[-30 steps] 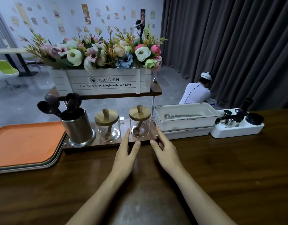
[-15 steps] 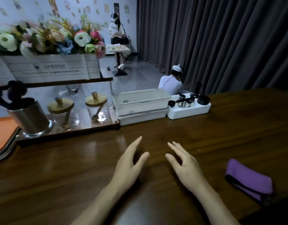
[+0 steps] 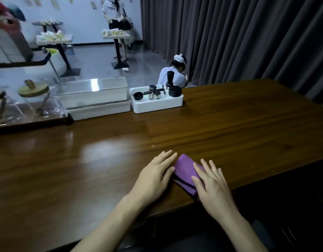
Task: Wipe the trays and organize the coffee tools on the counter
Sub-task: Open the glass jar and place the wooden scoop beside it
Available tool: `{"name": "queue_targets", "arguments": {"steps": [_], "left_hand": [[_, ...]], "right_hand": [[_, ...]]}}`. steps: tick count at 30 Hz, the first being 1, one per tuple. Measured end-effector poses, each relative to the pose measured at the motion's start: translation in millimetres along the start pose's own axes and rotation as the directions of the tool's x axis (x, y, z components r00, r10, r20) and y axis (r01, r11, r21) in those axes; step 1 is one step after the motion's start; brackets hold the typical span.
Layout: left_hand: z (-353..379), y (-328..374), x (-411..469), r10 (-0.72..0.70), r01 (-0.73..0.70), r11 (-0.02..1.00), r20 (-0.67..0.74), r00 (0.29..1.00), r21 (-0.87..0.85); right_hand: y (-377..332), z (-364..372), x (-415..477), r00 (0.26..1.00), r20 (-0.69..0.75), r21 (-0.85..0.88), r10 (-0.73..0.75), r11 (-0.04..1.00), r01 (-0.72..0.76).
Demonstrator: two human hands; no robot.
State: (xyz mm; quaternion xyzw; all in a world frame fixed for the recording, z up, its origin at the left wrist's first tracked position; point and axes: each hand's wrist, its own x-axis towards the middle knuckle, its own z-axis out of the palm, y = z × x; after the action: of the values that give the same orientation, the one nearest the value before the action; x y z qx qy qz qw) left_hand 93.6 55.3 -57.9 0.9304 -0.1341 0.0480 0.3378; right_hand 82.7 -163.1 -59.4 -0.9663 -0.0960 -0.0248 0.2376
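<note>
— Dark wooden table fills the frame. Where's the cloth?
— Purple cloth, folded, lower centre by the near edge. Left hand lies flat, fingers straight, touching its left side. Right hand rests flat on top.
— Coffee tools?
— Upper centre, in a white holder just beside stacked white trays.

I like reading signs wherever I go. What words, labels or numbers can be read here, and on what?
"1990", or close to it: dark print on the white T-shirt of the person standing at the back; blurred, so uncertain.
Paper sheets on the pale back wall: too small and blurred to read.
White tray of coffee tools, stacked white bins, folded purple cloth: no lettering shows.
</note>
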Motion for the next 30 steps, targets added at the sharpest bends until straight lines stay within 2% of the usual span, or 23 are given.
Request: {"name": "queue_targets", "arguments": {"steps": [4, 7, 11, 13, 17, 19, 22, 25, 26, 28, 30], "left_hand": [[14, 9, 14, 0.08, -0.1, 0.982, 0.123, 0.989, 0.161], [14, 1, 9, 0.055, -0.095, 0.96, 0.154, 0.986, 0.262], [-1, -19, -11, -0.006, 0.011, 0.905, -0.013, 1.0, 0.426], [-13, -33, -21, -0.057, 0.113, 0.851, -0.124, 0.991, 0.513], [-49, -68, -38, -0.237, 0.354, 0.752, -0.272, 0.933, 0.557], [-71, -84, -43, -0.289, 0.42, 0.731, -0.313, 0.905, 0.538], [-88, -99, -50, -0.204, 0.345, 0.795, -0.316, 0.927, 0.498], [-84, -105, -54, -0.017, 0.08, 0.868, -0.133, 0.991, 0.49], [-81, -108, -54, -0.004, 0.035, 0.871, -0.063, 0.998, 0.49], [-77, -117, -50, -0.041, 0.043, 0.87, -0.016, 0.999, 0.491], [-82, -126, -43, -0.065, 0.067, 0.844, -0.022, 0.998, 0.533]], "right_hand": [[6, 7, 3, 0.996, 0.067, -0.01, -0.058, 0.998, 0.059], [7, 5, 17, 0.984, 0.112, -0.028, -0.137, 0.99, 0.141], [-14, 7, 49, 0.939, 0.212, -0.047, -0.271, 0.957, 0.287], [-38, 15, 67, 0.919, 0.213, -0.082, -0.33, 0.932, 0.354], [-105, 47, 101, 0.904, 0.177, -0.056, -0.39, 0.912, 0.405], [-136, 58, 110, 0.906, 0.16, -0.018, -0.391, 0.917, 0.399], [-148, 58, 104, 0.913, 0.166, -0.059, -0.373, 0.92, 0.387], [-136, 53, 79, 0.911, 0.255, -0.124, -0.323, 0.924, 0.362], [-135, 56, 73, 0.904, 0.308, -0.129, -0.297, 0.928, 0.349], [-138, 68, 75, 0.897, 0.368, -0.142, -0.244, 0.939, 0.314], [-146, 80, 87, 0.909, 0.344, -0.156, -0.235, 0.941, 0.302]]}}
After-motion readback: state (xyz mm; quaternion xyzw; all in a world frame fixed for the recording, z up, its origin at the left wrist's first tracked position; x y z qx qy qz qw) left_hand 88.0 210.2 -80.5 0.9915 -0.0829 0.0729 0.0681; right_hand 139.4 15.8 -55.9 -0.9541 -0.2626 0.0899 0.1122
